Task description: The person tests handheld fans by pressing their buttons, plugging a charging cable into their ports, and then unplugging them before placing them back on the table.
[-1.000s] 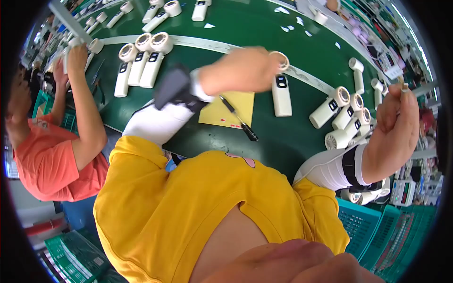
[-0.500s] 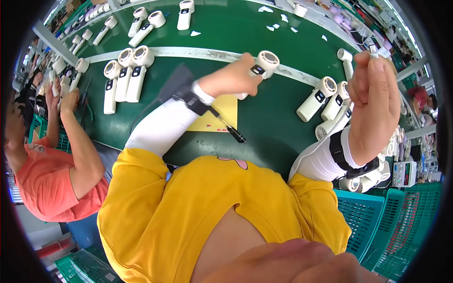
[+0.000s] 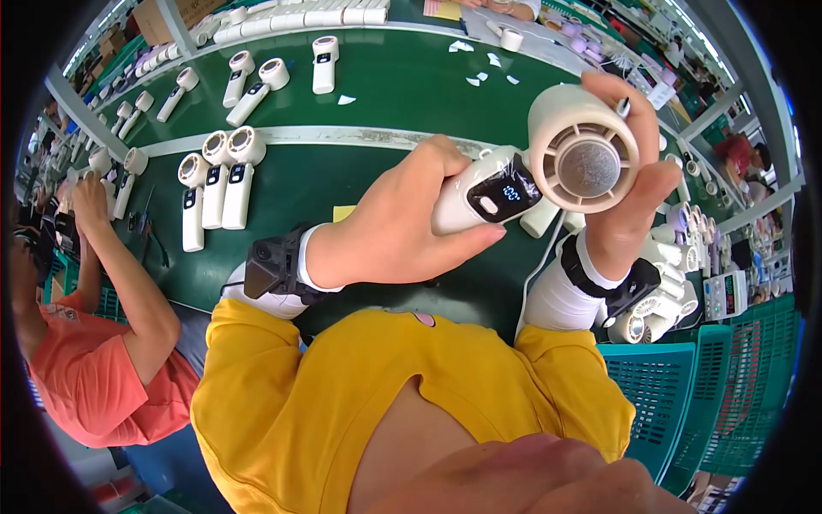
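A cream handheld fan [image 3: 585,158] is held up close in front of me, tilted, its round grille facing me. My left hand [image 3: 402,218] wraps its handle, thumb below a black panel [image 3: 503,192] with a lit display and an oval button. Around the far side of the fan's head curls my right hand [image 3: 629,214], forefinger above and thumb at the right. By that forefinger shows a small metal-tipped plug [image 3: 623,106]; its grip is partly hidden behind the fan. A white cable [image 3: 536,287] runs up beside my right forearm.
Three fans [image 3: 216,184] lie on the green table at left. More fans [image 3: 324,64] and white scraps [image 3: 475,79] lie beyond the pale divider [image 3: 342,135]. Fans pile up [image 3: 664,295] at right, by green baskets [image 3: 655,385]. A co-worker [image 3: 111,360] sits at left.
My left hand has lifted the fan toward me and turned its panel up; the display shows lit. My right hand has moved in from the right with the plug and now surrounds the fan's head.
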`<state>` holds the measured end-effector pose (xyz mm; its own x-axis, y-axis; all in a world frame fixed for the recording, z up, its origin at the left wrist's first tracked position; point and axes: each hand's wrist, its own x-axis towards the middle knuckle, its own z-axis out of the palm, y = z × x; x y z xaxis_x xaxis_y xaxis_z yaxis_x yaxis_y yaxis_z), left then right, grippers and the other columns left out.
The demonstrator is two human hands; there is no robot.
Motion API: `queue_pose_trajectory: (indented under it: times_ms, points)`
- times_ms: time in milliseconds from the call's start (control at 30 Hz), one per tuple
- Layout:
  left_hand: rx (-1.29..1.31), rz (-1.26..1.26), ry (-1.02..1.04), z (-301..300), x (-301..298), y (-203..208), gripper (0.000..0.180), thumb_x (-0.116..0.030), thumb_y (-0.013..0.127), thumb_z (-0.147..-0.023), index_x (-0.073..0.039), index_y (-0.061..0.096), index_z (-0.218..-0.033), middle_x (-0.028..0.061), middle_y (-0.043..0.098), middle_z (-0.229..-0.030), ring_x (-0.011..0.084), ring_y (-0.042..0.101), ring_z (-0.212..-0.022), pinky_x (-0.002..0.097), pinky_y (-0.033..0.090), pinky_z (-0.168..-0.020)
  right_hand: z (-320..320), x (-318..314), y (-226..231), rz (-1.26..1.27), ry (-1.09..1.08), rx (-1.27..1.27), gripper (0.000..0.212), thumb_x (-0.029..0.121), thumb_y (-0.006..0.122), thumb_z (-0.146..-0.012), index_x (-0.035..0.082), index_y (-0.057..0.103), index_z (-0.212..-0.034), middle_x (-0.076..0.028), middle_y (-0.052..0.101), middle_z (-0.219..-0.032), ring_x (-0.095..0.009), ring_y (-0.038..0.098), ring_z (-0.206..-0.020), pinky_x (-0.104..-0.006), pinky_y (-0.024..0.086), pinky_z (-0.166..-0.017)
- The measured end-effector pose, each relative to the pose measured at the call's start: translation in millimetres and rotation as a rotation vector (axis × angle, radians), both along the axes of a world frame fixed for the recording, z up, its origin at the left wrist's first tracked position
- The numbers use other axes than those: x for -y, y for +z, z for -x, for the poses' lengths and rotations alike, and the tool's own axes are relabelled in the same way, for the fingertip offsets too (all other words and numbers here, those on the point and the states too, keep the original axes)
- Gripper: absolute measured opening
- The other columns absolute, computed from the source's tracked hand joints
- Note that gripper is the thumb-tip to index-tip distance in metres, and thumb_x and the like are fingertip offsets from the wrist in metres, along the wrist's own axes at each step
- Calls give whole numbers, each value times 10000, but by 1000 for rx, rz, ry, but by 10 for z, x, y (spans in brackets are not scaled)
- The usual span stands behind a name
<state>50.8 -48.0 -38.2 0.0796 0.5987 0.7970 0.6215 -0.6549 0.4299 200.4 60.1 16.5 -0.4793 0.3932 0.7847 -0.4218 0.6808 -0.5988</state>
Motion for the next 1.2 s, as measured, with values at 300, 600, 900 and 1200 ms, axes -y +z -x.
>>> queue_pose_trajectory:
  times_ms: [300,600,900,1200]
  points:
    - [-62,-204,-3,97,-67,-46,369,-171,723,-633,34,484,-826,181,529,-842,311,524,-695,324,435,-616,271,-42,-78,647,138,-149,505,393,295,-885,-42,443,-1097,-145,565,-927,-169,562,-836,-256,448,-731]
    - [-125,19,-89,192,-219,-113,448,-202,714,-641,13,513,-978,171,546,-890,332,546,-714,322,446,-607,132,-30,-178,136,-90,-52,452,311,289,-893,-73,460,-1060,-198,547,-969,-220,563,-856,-292,463,-717]
    - [855,805,-746,29,162,164,395,-296,630,-741,5,490,-954,119,556,-796,194,545,-614,280,425,-488,215,27,-101,-553,-630,33,336,216,342,-896,-50,515,-1009,-79,548,-851,-148,537,-725,-225,425,-636]
    - [778,-325,-182,-97,957,525,425,-372,513,-775,-44,402,-1021,20,475,-740,166,477,-644,396,368,-773,132,67,-31,166,-95,83,202,178,438,-882,-3,526,-897,-20,516,-737,-73,449,-636,-194,365,-562]
